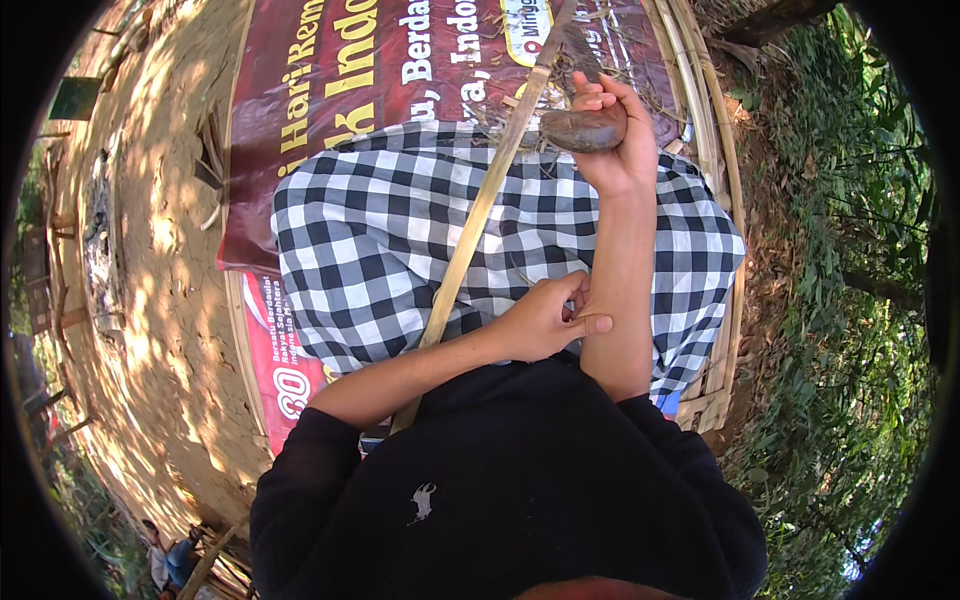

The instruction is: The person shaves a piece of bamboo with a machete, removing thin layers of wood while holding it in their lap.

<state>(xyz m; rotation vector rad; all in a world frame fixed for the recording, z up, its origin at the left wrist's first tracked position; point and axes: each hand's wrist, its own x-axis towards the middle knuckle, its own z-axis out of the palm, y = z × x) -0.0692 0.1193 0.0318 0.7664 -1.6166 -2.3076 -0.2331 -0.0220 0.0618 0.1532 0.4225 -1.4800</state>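
My right hand [632, 140] is closed around the curved dark wooden handle of a machete [588, 130], palm turned up. Its dark blade points away from me and is partly hidden among shavings and fingers. My left hand [555, 315] is at my right forearm, thumb laid against the skin and fingers curled beside it. A long split bamboo strip [482, 205] slants over my lap, its far end near the blade and its near end passing under my left forearm. Black-and-white checked cloth [400, 225] covers my legs.
Beneath me is a bamboo platform [722, 130] spread with a dark red printed banner [262, 170]. Bamboo shavings [645, 90] are scattered at its far right. Bare earth [160, 260] lies left, green plants [850, 200] right. A person [172, 555] appears at lower left.
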